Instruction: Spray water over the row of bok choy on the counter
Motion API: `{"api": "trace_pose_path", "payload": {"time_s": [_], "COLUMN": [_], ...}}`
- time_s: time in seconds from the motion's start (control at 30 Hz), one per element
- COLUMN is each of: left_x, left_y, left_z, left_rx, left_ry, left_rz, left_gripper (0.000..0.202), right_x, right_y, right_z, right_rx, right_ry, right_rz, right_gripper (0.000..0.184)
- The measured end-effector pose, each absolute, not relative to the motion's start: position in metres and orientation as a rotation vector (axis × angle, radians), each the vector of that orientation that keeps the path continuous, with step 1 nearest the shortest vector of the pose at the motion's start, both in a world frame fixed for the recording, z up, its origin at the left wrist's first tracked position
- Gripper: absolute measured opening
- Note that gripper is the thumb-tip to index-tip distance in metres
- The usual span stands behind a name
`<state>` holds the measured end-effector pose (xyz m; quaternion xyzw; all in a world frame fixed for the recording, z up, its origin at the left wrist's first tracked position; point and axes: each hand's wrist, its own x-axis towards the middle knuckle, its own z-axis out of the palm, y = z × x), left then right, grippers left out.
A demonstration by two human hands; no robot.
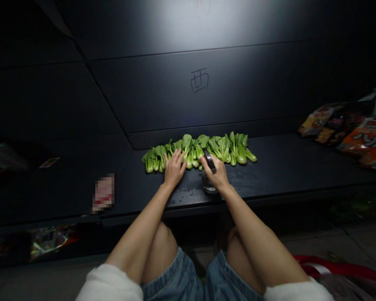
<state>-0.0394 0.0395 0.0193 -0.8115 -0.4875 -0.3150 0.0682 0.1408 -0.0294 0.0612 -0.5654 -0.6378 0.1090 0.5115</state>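
A row of green bok choy (235,150) lies along the back of a dark shelf (275,159), leaves toward the rear panel and pale stems toward me. My left hand (174,168) rests on the stems left of the middle, fingers stretched out, holding nothing. My right hand (217,173) is wrapped round a spray bottle (210,188) with a black head and a clear body, upright in front of the row. Part of the bottle is hidden behind that hand. Water drops dot the shelf near it.
Colourful snack bags (363,133) stand at the right end of the shelf. A small card (49,162) and a pixelated patch (103,193) are at left. Shiny packages (50,242) sit lower left. A red strap (341,267) is at lower right. A character (199,80) marks the rear panel.
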Motion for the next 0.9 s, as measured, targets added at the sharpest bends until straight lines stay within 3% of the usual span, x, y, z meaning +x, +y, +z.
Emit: {"api": "trace_pose_path", "payload": {"time_s": [0.37,0.9], "left_x": [0.011,0.004], "left_y": [0.048,0.055], "left_z": [0.030,0.018], "left_rx": [-2.604,-2.559], "left_ry": [-1.335,-1.415], "left_rz": [-0.845,-0.944], "left_gripper": [0.045,0.050], "right_x": [0.162,0.158], "right_y": [-0.019,-0.021], "right_z": [0.053,0.060], "right_rx": [-1.230,-1.313], "right_ry": [-1.571,-1.597], "right_rz": [0.399,0.317], "right_gripper": [0.033,0.035]}}
